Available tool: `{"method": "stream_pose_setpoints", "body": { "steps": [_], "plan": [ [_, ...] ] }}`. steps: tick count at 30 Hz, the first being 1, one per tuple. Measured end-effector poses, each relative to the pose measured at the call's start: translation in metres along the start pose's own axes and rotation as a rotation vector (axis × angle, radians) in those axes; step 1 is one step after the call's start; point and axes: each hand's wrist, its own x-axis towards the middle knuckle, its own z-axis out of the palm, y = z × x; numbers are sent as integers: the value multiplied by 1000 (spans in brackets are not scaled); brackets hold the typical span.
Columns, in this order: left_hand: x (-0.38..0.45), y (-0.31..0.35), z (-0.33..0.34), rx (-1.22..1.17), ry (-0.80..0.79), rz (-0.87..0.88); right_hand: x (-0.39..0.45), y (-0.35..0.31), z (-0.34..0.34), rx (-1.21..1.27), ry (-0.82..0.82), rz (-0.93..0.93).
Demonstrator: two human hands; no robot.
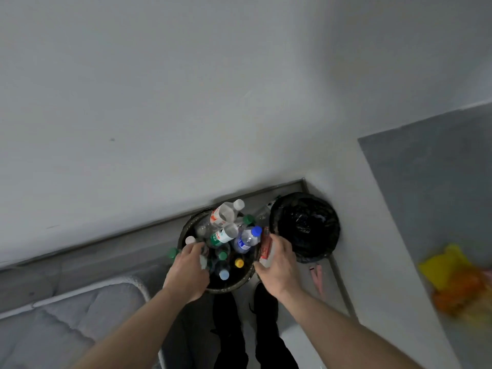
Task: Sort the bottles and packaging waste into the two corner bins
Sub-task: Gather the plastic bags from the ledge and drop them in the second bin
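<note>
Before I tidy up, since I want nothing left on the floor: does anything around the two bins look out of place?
Yes. The left round bin is overfilled, clear plastic bottles heaped above its rim. A pink strip of packaging lies on the floor beside the black-lined bin.

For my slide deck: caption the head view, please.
Both hands over a bottle-filled bin: right hand holds a red-labelled bottle, beside a black-lined bin.

Clear glossy plastic bottles (pixel 225 217); crinkled, seemingly plastic bin liner (pixel 306 225).

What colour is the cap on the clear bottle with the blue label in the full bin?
Blue cap, seen clearest in the head view.
</note>
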Motion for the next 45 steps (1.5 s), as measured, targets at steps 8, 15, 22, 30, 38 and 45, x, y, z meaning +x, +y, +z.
{"method": "stream_pose_setpoints", "body": {
  "steps": [8,15,22,30,38,45],
  "plan": [
    [-195,81,-68,327,-26,176,-192,-25,-139,-167,4,8],
    [-308,149,-80,511,43,305,-313,25,-198,-156,35,76],
    [-376,228,-43,595,109,459,-397,108,-250,-93,102,189],
    [-454,334,46,648,147,605,-510,245,-303,-23,281,274],
    [-531,422,123,788,75,921,-610,337,-312,116,459,484],
    [-553,459,177,858,-4,1066,-681,372,-281,247,526,659]
  ]
}}
